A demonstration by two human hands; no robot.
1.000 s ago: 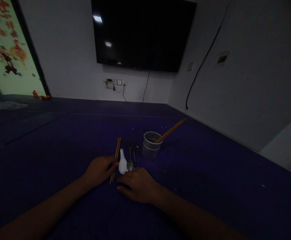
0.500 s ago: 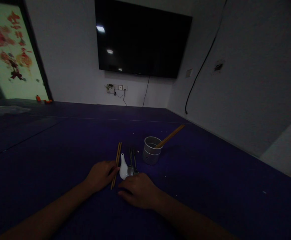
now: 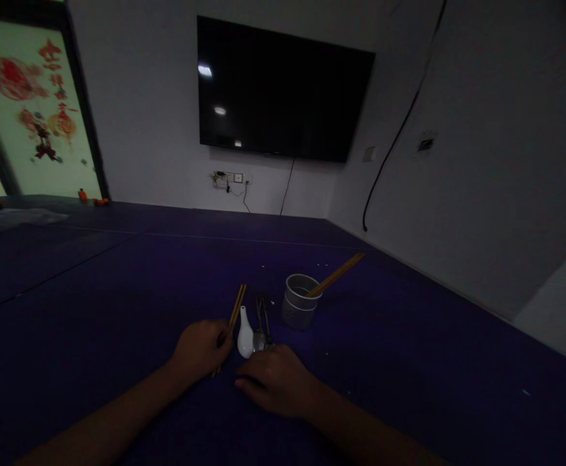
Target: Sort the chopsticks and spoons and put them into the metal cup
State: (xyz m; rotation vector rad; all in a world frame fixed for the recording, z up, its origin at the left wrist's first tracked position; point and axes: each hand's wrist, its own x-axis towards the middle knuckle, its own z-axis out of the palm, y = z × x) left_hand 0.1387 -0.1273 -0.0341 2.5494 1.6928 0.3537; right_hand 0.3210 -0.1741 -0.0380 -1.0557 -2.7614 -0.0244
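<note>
My left hand (image 3: 203, 351) is closed around a pair of wooden chopsticks (image 3: 239, 301), whose far ends point away from me and whose near ends show below the palm. Just right of it lies a white soup spoon (image 3: 245, 341), handle pointing away. Beside that are a metal spoon (image 3: 259, 340) and a fork-like metal utensil (image 3: 266, 314), their near parts partly covered. My right hand (image 3: 280, 380) rests at the near end of these utensils, fingers loosely bent, thumb apart, nothing visible between them.
A grey metal utensil holder (image 3: 298, 310) stands beyond my right hand, with wooden chopsticks (image 3: 336, 275) leaning out to the right. Small white bits dot the purple surface (image 3: 409, 362). A television (image 3: 283, 90) hangs on the far wall; a black cable (image 3: 399, 129) runs down the right wall.
My left hand has closed over the chopsticks, which now slant more to the right. My right hand stays by the spoons. The view has tipped slightly upward.
</note>
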